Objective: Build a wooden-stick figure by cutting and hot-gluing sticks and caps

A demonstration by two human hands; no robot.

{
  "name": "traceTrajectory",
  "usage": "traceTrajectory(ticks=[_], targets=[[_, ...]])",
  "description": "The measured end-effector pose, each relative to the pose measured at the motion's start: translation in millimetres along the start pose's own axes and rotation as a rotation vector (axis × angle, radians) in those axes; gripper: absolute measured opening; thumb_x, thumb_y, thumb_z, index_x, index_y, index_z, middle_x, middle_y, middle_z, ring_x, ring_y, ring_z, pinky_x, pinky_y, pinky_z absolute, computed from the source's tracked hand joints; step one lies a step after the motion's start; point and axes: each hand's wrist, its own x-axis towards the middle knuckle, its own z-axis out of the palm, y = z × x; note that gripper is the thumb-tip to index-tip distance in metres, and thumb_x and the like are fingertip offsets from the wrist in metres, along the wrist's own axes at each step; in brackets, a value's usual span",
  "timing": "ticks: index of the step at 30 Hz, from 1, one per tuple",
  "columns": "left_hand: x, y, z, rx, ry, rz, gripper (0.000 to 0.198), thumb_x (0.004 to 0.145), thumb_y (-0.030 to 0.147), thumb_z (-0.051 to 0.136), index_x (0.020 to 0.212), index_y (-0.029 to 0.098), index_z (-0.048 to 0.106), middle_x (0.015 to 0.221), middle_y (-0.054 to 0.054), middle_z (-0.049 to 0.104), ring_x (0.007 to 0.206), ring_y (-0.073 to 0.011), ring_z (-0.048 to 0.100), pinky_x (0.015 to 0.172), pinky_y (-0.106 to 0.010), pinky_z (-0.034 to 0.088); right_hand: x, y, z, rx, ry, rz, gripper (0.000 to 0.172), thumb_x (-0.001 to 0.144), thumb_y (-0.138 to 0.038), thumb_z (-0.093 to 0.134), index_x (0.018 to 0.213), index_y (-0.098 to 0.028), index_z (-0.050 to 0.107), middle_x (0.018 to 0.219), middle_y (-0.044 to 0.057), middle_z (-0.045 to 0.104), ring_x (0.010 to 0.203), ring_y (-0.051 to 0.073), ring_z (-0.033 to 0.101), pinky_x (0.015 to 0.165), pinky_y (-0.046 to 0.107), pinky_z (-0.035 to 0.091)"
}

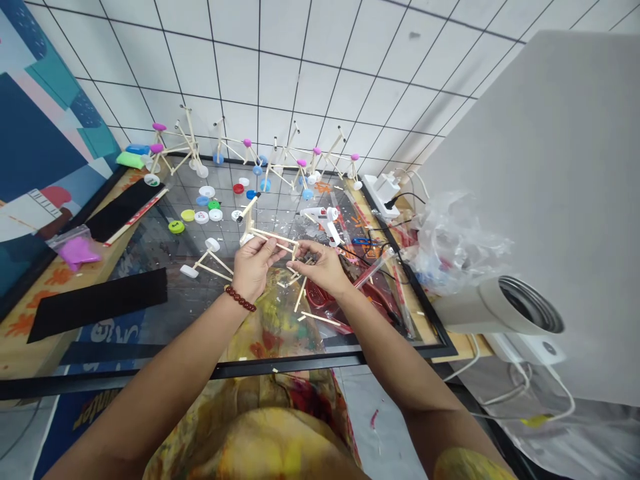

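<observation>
Both hands — pinching a stick frame

Stick frame: I see bare, matt wood
Tabletop: glossy, looks like glass to me
Glue gun: smooth plastic
Bag: crinkled, clear plastic
Wall tiles: smooth, shiny

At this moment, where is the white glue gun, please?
In the head view, the white glue gun is on the glass tabletop, just beyond the right hand, with the white power strip farther to its right.
</observation>
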Motion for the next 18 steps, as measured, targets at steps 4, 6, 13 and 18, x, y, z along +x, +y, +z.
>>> traceTrajectory(ticks=[4,6,13,18], targets=[[1.1,-3.4,-0.6,-0.001,0.03,-0.013,0.03,0.062,0.036,0.088,0.071,0.016,0.067,0.078,-0.002,0.07,0.076,-0.015,0.067,0.081,-0.035,0.057,0.7,2.0,0.7,-0.067,0.008,-0.033,0.038,0.072,-0.048,0.078,0.095,-0.018,0.072,0.083,0.003,0.07,0.079,0.018,0.064,0.08,0.034,0.051],[2.0,-5.2,-1.2,0.001,0.045,-0.018,0.03,0.062,0.036,0.088,0.07,0.016,0.066,0.077,-0.002,0.07,0.077,-0.0147,0.067,0.081,-0.034,0.057,1.7,3.4,0.8,-0.121,0.003,-0.057,0.036,0.073,-0.047,0.077,0.095,-0.019,0.072,0.082,0.003,0.071,0.078,0.018,0.064,0.08,0.034,0.05],[5.7,-9.5,-4.4,0.01,0.06,-0.005,0.029,0.064,0.036,0.087,0.072,0.016,0.067,0.078,-0.002,0.069,0.079,-0.0142,0.066,0.08,-0.032,0.057,4.0,9.4,1.9,-0.291,-0.012,-0.115,0.041,0.07,-0.04,0.084,0.105,-0.021,0.072,0.089,0.004,0.073,0.087,0.023,0.065,0.085,0.038,0.046],[8.4,-10.1,-6.0,0.003,0.08,-0.001,0.029,0.062,0.035,0.087,0.073,0.016,0.068,0.079,-0.001,0.069,0.079,-0.0134,0.066,0.079,-0.031,0.057,3.2,12.3,2.1,-0.307,-0.026,-0.085,0.064,0.066,-0.035,0.087,0.125,-0.024,0.064,0.099,0.004,0.073,0.097,0.026,0.065,0.092,0.041,0.044]])
